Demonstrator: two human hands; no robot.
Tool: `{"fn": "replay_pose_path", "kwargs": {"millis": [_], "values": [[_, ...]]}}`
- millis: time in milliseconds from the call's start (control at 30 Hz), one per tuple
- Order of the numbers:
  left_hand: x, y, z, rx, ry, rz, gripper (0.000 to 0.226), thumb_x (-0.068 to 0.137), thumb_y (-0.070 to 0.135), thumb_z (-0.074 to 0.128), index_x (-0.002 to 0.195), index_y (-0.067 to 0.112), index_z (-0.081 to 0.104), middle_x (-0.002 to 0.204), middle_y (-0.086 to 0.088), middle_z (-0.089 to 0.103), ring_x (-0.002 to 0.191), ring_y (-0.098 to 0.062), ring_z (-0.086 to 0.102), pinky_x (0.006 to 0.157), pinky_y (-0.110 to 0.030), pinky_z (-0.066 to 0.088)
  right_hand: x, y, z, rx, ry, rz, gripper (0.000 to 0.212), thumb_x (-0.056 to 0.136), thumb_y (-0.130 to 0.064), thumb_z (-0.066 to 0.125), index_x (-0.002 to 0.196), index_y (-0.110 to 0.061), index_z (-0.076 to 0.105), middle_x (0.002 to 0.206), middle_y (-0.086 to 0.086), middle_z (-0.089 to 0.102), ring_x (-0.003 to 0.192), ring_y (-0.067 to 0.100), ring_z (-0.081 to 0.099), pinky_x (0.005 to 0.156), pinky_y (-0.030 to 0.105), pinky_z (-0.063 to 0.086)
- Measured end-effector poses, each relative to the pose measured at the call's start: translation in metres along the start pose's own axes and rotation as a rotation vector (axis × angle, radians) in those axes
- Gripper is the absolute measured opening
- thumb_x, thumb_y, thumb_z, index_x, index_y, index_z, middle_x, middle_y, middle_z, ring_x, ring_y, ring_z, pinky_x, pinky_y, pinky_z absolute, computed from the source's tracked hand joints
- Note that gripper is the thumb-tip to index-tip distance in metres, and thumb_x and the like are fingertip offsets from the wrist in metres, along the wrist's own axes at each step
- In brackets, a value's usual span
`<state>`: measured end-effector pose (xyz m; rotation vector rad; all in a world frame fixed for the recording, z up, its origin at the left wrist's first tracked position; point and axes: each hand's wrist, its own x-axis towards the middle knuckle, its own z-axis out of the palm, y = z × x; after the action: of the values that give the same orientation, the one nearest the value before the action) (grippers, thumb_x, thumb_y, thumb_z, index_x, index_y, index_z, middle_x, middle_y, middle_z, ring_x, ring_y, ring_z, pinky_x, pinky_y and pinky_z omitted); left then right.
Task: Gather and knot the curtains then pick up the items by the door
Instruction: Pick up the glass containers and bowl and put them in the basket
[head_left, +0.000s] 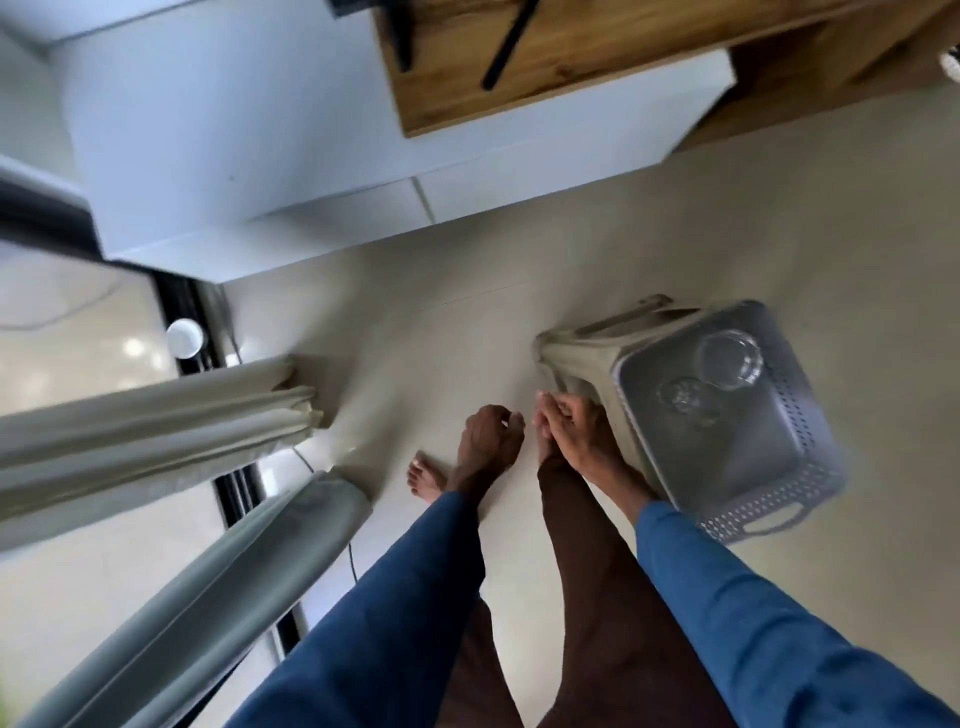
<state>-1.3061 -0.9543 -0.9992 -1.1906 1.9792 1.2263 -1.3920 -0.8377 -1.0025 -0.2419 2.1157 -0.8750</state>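
Note:
A grey perforated plastic basket (769, 499) sits on the floor at the right, with a glass bowl (730, 358) and a smaller glass (685, 397) inside. A beige fabric bag (582, 353) leans against its left side. My right hand (576, 431) is low beside that bag, fingers fairly straight, touching its lower edge. My left hand (491, 436) hangs just to its left with loosely curled fingers and holds nothing. Two pale curtains (156, 431) hang loose at the left by the glass door.
A white round object (183, 338) lies by the black door track (192, 312). A white cabinet (260, 156) and a wooden shelf (545, 62) stand ahead. My bare foot (426, 478) and brown trouser legs are below, and a thin cable (350, 556) runs along the floor.

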Motion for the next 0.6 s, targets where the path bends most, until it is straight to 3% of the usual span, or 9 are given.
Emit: {"fn": "replay_pose_path", "kwargs": {"millis": [133, 200, 333, 433, 533, 600], "values": [[-0.009, -0.094, -0.063, -0.036, 0.016, -0.077, 0.053, 0.084, 0.049, 0.039, 0.090, 0.011, 0.076, 0.094, -0.010, 0.074, 0.096, -0.031, 0.068, 0.083, -0.038, 0.053, 0.010, -0.047, 0.061, -0.322, -0.248, -0.046, 0.056, 0.088, -0.064, 0.039, 0.075, -0.019, 0.069, 0.064, -0.007, 0.071, 0.064, 0.015, 0.068, 0.071, 0.041, 0.058], [-0.022, -0.147, -0.098, -0.070, 0.041, -0.155, 0.054, 0.087, 0.050, 0.041, 0.095, 0.010, 0.076, 0.101, -0.013, 0.073, 0.102, -0.033, 0.066, 0.085, -0.037, 0.051, 0.013, -0.073, 0.102, -0.430, -0.311, -0.046, 0.056, 0.083, -0.059, 0.040, 0.080, -0.012, 0.069, 0.065, -0.006, 0.072, 0.064, 0.019, 0.069, 0.071, 0.043, 0.058], [-0.050, -0.238, -0.152, -0.094, 0.159, -0.228, 0.040, 0.098, 0.039, 0.050, 0.097, 0.005, 0.072, 0.105, -0.016, 0.072, 0.101, -0.034, 0.066, 0.082, -0.037, 0.049, 0.014, -0.122, 0.184, -0.531, -0.374, -0.141, 0.060, 0.077, -0.056, 0.036, 0.078, -0.003, 0.064, 0.072, 0.015, 0.070, 0.064, 0.030, 0.068, 0.065, 0.043, 0.056], [-0.061, -0.293, -0.177, -0.133, 0.251, -0.323, 0.040, 0.091, 0.038, 0.047, 0.082, 0.004, 0.068, 0.095, -0.018, 0.071, 0.093, -0.036, 0.066, 0.077, -0.035, 0.049, 0.022, -0.152, 0.243, -0.590, -0.441, -0.194, 0.052, 0.078, -0.052, 0.040, 0.071, -0.005, 0.062, 0.069, 0.017, 0.067, 0.064, 0.034, 0.065, 0.065, 0.044, 0.056], [-0.058, -0.328, -0.197, -0.165, 0.286, -0.395, 0.052, 0.081, 0.041, 0.035, 0.093, 0.006, 0.071, 0.100, -0.017, 0.070, 0.096, -0.038, 0.066, 0.079, -0.041, 0.055, 0.038, -0.175, 0.297, -0.602, -0.492, -0.217, 0.049, 0.080, -0.051, 0.043, 0.075, -0.007, 0.064, 0.070, 0.018, 0.067, 0.063, 0.037, 0.065, 0.063, 0.045, 0.058], [-0.050, -0.329, -0.210, -0.186, 0.286, -0.404, 0.048, 0.084, 0.040, 0.038, 0.093, 0.006, 0.070, 0.100, -0.021, 0.070, 0.097, -0.042, 0.066, 0.079, -0.043, 0.054, 0.047, -0.193, 0.320, -0.613, -0.545, -0.215, 0.044, 0.083, -0.051, 0.047, 0.083, -0.013, 0.069, 0.077, 0.011, 0.072, 0.072, 0.034, 0.069, 0.072, 0.044, 0.060]]}}
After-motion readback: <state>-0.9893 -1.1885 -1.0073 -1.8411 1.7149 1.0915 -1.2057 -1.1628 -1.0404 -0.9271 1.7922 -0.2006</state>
